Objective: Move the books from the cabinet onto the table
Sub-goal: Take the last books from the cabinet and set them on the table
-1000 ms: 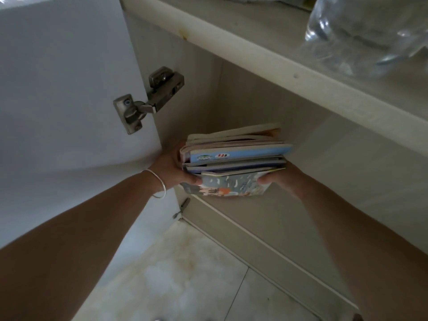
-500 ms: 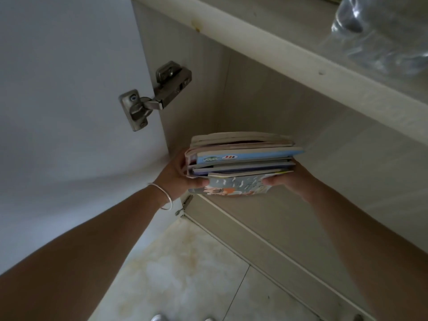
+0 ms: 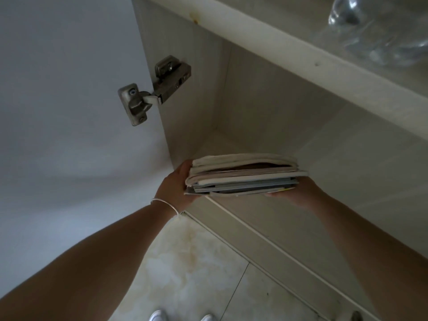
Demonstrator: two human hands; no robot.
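Gripping book stack (image 3: 243, 176) between left hand (image 3: 176, 188), right hand (image 3: 294, 193)

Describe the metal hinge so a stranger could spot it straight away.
Start at the big white cabinet door swung open on the left. Follow it right to where it meets the cabinet's pale side panel, above the stack of books held in both hands. The hinge bridges that joint: the only grey metal part, with visible screws.
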